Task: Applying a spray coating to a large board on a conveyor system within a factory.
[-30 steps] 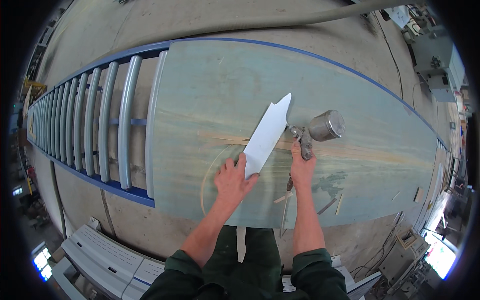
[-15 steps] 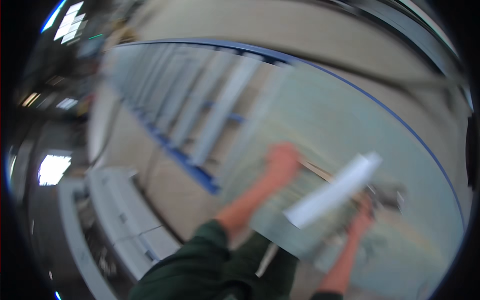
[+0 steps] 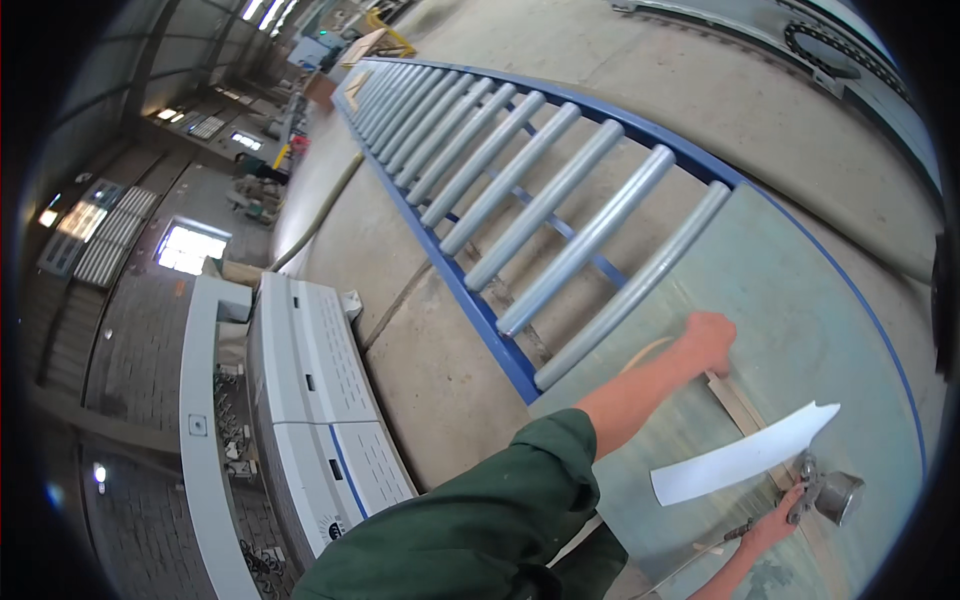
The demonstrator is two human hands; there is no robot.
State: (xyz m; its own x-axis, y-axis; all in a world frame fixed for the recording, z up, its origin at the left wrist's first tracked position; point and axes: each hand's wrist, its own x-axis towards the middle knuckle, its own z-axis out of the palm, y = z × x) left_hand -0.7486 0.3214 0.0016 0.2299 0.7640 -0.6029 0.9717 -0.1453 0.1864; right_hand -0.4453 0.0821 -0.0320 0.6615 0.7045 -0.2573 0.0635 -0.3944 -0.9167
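My left hand (image 3: 712,342) is closed in a fist over the far end of a narrow wooden strip (image 3: 735,407), which lies on the greenish board surface (image 3: 800,310). My right hand (image 3: 772,522), at the lower right, is wrapped around a spray gun (image 3: 806,488) with a metal cup (image 3: 842,497). A curved white sheet (image 3: 740,458) stands across the strip just in front of the gun. It covers the strip's middle, and I cannot tell whether it is fixed to the gun. Another thin, curved wooden piece (image 3: 648,352) lies beside my left wrist.
A roller conveyor with a blue frame (image 3: 480,340) and metal rollers (image 3: 590,250) runs away from the board to the far left. A white machine housing (image 3: 320,380) stands left of it. A hose (image 3: 685,579) trails near my right forearm. Grey machinery (image 3: 870,100) stands at the far right.
The view has swung and sharpened from a blur. My left hand has gone further from my body, its arm more outstretched. The spray gun and white sheet appear lower and further right.
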